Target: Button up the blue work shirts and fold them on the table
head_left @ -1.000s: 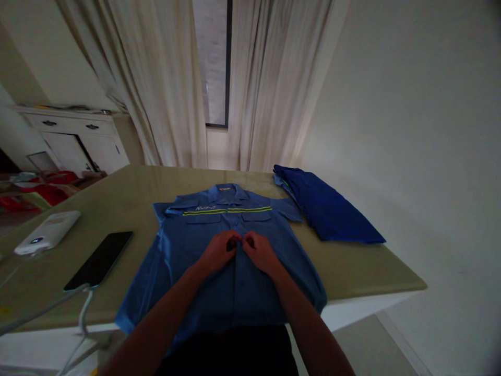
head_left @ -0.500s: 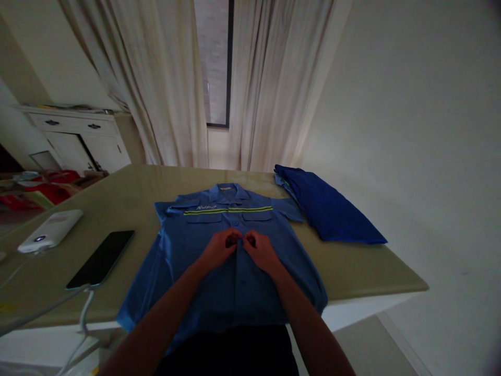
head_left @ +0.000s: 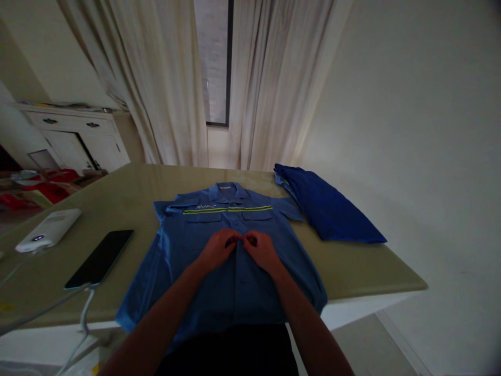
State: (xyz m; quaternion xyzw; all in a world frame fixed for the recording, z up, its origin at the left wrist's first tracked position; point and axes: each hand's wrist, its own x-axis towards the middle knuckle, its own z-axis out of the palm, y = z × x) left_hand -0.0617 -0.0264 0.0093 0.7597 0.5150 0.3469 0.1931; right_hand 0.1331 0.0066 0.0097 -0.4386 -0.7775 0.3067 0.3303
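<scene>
A blue short-sleeved work shirt [head_left: 211, 250] with yellow chest stripes lies front up, collar away from me, its hem hanging over the table's near edge. At the middle of its front placket, below the chest pockets, my left hand [head_left: 219, 247] pinches the cloth. Close against it, my right hand [head_left: 259, 249] pinches the same placket from the other side. Both sets of fingertips nearly meet, and they cover whatever button or buttonhole is between them. Lower on the placket a button shows faintly.
Dark blue folded clothing [head_left: 329, 209] lies at the table's right side. To the left are a black phone [head_left: 100, 258] and a white power bank [head_left: 49, 230], both with cables trailing over the near edge. Curtains [head_left: 164, 83] hang behind the table [head_left: 368, 271]. A white cabinet [head_left: 78, 136] stands back left.
The fingers of my left hand have curled slightly tighter at the placket. Otherwise the hands and shirt hold almost the same place; the view has shifted very slightly.
</scene>
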